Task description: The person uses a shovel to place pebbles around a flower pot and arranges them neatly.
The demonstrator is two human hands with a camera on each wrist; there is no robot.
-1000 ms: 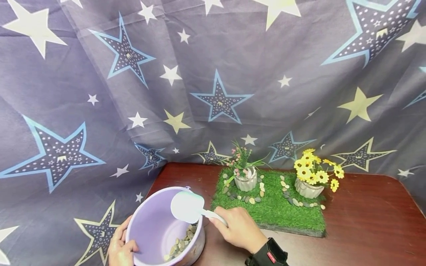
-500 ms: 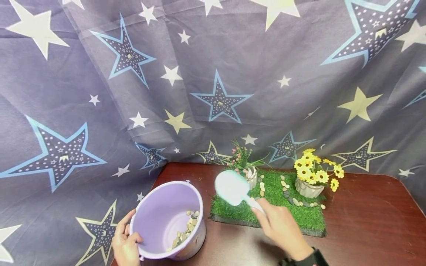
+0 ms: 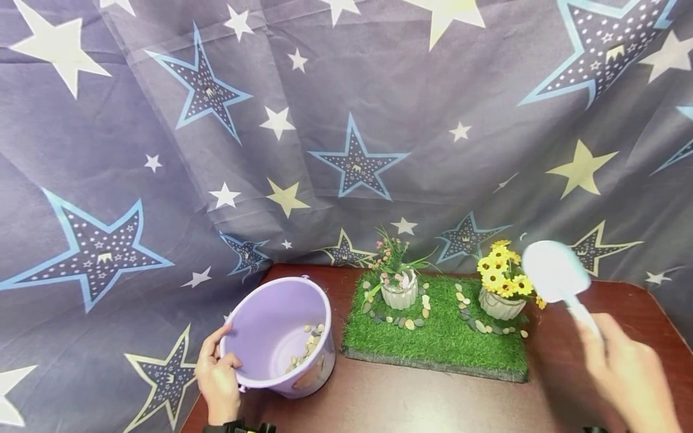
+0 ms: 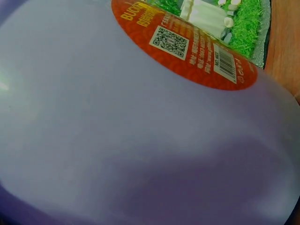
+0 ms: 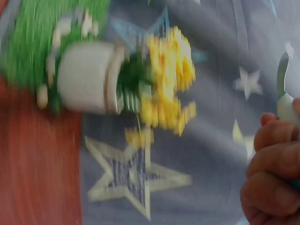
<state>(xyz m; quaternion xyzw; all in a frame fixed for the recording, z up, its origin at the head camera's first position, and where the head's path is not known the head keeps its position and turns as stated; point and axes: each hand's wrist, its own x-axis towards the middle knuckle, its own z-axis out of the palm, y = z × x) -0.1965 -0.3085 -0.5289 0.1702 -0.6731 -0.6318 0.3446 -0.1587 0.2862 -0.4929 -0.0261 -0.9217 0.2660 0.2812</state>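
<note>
In the head view, my left hand [image 3: 219,373] grips the near left rim of a lilac bucket [image 3: 257,331], thumb inside. The bucket leans, its mouth facing me, and pebbles [image 3: 311,347] lie inside along its right side. At the far right, my right hand [image 3: 625,370] holds a small pale shovel [image 3: 554,273] by its handle, raised beside the yellow flowers [image 3: 500,270]. Its blade is washed out by glare. The right wrist view has the curled fingers [image 5: 269,161] round the handle and the shovel [image 5: 282,77] nearly edge-on. Bucket wall [image 4: 93,117] fills the left wrist view.
A turf mat [image 3: 428,346] lies on the red-brown table [image 3: 422,400]. On it stand a pot with pink flowers [image 3: 399,294] and a pot with yellow flowers [image 3: 502,305], each edged by a curve of pebbles [image 3: 409,325]. A star-patterned cloth [image 3: 411,90] hangs behind.
My right hand has carried the shovel from over the bucket, across the mat, to the right of the yellow flowers. The bucket and my left hand have shifted slightly away from me.
</note>
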